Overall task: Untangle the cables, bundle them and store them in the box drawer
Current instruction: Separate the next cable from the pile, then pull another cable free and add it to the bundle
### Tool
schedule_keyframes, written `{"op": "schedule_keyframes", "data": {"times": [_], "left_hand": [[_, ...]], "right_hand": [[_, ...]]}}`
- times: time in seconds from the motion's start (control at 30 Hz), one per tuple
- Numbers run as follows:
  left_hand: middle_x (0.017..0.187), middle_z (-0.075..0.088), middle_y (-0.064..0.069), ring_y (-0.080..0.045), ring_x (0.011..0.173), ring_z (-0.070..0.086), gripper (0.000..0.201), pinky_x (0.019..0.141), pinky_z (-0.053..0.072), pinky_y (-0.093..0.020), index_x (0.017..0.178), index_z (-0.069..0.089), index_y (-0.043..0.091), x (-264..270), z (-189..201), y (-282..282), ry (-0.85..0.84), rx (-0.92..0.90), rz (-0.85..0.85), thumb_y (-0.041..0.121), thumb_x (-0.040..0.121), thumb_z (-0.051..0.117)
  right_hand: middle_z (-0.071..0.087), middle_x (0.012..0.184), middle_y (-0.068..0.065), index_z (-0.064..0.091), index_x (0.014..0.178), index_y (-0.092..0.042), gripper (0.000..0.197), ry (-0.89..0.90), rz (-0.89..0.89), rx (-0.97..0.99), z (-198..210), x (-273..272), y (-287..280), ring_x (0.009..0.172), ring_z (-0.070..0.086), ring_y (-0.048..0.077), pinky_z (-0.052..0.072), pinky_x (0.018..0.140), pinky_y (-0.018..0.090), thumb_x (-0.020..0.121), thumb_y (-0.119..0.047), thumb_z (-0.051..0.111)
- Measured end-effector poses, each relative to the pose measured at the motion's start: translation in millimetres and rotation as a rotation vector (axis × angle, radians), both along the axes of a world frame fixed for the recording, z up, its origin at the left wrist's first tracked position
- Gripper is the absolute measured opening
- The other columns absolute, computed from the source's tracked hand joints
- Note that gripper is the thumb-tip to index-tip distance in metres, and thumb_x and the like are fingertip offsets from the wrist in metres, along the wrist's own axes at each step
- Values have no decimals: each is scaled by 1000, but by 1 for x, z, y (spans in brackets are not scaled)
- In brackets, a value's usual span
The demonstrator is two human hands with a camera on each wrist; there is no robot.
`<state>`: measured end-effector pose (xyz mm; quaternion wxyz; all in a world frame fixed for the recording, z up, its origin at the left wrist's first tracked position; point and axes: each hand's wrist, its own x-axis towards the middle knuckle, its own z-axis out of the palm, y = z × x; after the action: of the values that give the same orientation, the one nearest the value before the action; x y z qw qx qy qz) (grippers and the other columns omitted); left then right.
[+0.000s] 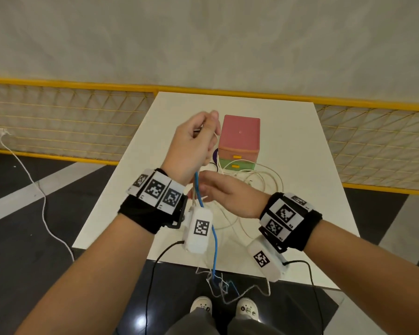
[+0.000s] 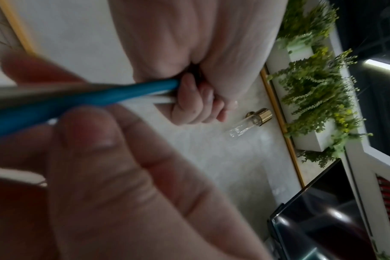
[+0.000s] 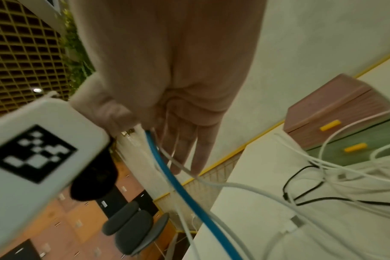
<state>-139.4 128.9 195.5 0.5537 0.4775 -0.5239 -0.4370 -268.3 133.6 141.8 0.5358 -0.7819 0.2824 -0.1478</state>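
Observation:
My left hand is raised above the white table, its fingers curled round a blue cable and thin white cables. The blue cable hangs past my left wrist to a tangle below the table's front edge. Just under the left hand, my right hand pinches the blue cable between thumb and fairly straight fingers. Loose white cables and a black cable lie in front of the box, which has a pink drawer above a green drawer, both closed.
A yellow mesh fence runs behind and beside the table. Another white cable trails over the dark floor at the left. A purple object shows partly beside the box. My shoes stand below the table's front edge.

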Motion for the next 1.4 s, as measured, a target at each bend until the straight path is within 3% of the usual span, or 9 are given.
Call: {"op": "schedule_keyframes", "data": {"times": [0.13, 0.3, 0.37, 0.63, 0.77, 0.87, 1.07, 1.23, 1.4], "left_hand": [[52, 27, 2, -10, 42, 18, 36, 40, 15, -18, 72, 48, 16, 19, -11, -4, 72, 34, 166, 34, 102, 42], [48, 27, 7, -8, 40, 18, 38, 39, 17, -17, 70, 48, 18, 50, -19, -3, 115, 58, 307, 37, 102, 43], [48, 28, 7, -9, 41, 19, 37, 39, 17, -18, 71, 49, 18, 57, -23, -1, 94, 75, 312, 38, 101, 43], [48, 30, 6, -11, 41, 21, 36, 41, 16, -19, 72, 53, 14, 65, -46, 4, 12, 204, 302, 35, 101, 46], [47, 32, 7, -11, 42, 22, 37, 41, 17, -20, 69, 54, 15, 70, -51, 4, 10, 258, 323, 37, 98, 51], [48, 33, 7, -11, 42, 22, 36, 41, 18, -20, 67, 53, 15, 75, -53, 5, 21, 270, 331, 36, 97, 55], [51, 32, 3, -12, 42, 22, 35, 43, 17, -23, 68, 54, 14, 83, -59, 3, 32, 289, 367, 34, 97, 55], [53, 35, 1, -14, 44, 23, 26, 42, 19, -23, 74, 58, 14, 83, -65, -1, 40, 284, 376, 31, 94, 61], [58, 38, -3, -16, 46, 27, 10, 39, 26, -19, 95, 68, 15, 82, -71, -6, 36, 265, 458, 20, 87, 70]], "right_hand": [[61, 115, 21, 51, 119, 3, 28, 267, 238, -73, -16, 8, 11, 102, 60, 29, 48, 89, 34, 99, -6, 33], [55, 130, 16, 50, 128, -5, 41, 741, 515, -120, -71, -2, 15, 117, 51, 28, 37, 98, 31, 92, 5, 33], [47, 140, 12, 44, 136, -11, 51, 841, 446, -116, -84, -4, 6, 127, 45, 27, 34, 105, 31, 90, 7, 33], [49, 107, 10, 41, 135, -14, 45, 600, 19, -105, -114, 48, -47, 86, 52, 22, 44, 77, 30, 92, -3, 40], [52, 85, 11, 18, 147, -25, 65, 650, -12, -50, -130, 81, -63, 68, 51, 21, 41, 56, 24, 91, -3, 41], [58, 84, 10, 19, 147, -25, 65, 746, 57, -76, -144, 89, -66, 66, 54, 22, 42, 51, 19, 91, -5, 44], [58, 97, 16, 47, 97, -11, 16, 779, -32, -202, -162, 93, -60, 80, 51, 25, 36, 61, 27, 96, -27, 43], [58, 82, 4, 56, 91, -9, 3, 346, -178, -95, -148, 82, -55, 77, 59, 22, 44, 71, 27, 88, -9, 56], [70, 89, 8, 37, 87, -18, 19, -193, -342, 51, -78, 64, -39, 70, 68, 25, 55, 63, 30, 94, -4, 48]]}}
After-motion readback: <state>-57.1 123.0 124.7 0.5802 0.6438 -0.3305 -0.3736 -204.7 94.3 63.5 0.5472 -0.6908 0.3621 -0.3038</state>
